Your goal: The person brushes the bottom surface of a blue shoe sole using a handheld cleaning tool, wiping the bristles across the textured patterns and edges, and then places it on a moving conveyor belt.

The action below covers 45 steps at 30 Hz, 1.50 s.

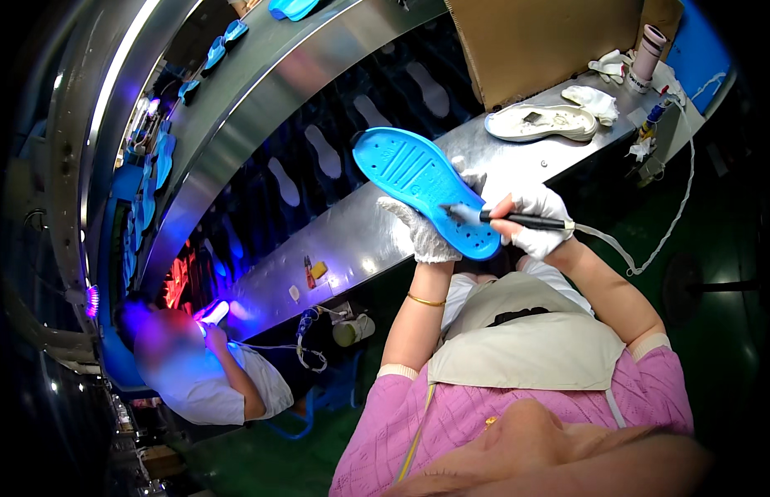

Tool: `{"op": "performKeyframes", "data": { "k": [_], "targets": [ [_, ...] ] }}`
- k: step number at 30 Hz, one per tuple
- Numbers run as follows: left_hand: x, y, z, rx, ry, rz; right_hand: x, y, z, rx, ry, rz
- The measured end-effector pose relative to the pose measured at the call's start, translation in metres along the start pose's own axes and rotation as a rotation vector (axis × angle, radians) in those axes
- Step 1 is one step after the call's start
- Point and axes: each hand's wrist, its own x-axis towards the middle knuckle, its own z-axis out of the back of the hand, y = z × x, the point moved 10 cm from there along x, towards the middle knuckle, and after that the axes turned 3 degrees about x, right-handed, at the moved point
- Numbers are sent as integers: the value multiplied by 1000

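A blue shoe sole (pixel 414 178) with raised ribs and small holes is tilted in front of me, over the metal bench edge. My left hand (pixel 430 236), in a whitish knit glove, grips it from below and along its side. In my right hand (pixel 534 203), gloved with bare fingertips, is a black-handled brush (pixel 552 223) with a thin pale tube running from its end. Its bristles touch the sole's inner face near the narrower, lower end. Part of my left fingers is hidden behind the sole.
A white shoe-shaped piece (pixel 538 123), a crumpled white cloth (pixel 592 103) and a pink bottle (pixel 647 58) stand on the bench (pixel 335 236) beside a cardboard box (pixel 550 50). Soles lie on the conveyor (pixel 277 74) beyond. A co-worker (pixel 207 373) sits at the left.
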Motion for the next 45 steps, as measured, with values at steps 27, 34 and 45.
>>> {"op": "performKeyframes", "data": {
  "k": [27,34,45],
  "targets": [
    [28,-44,-78,462,439,-128,5,-36,12,214,48,-326],
    [28,-11,-77,616,448,298,14,-26,19,29,183,-331],
    [41,-4,-56,913,135,489,19,-23,-3,-164,339,-418]
  ]
}}
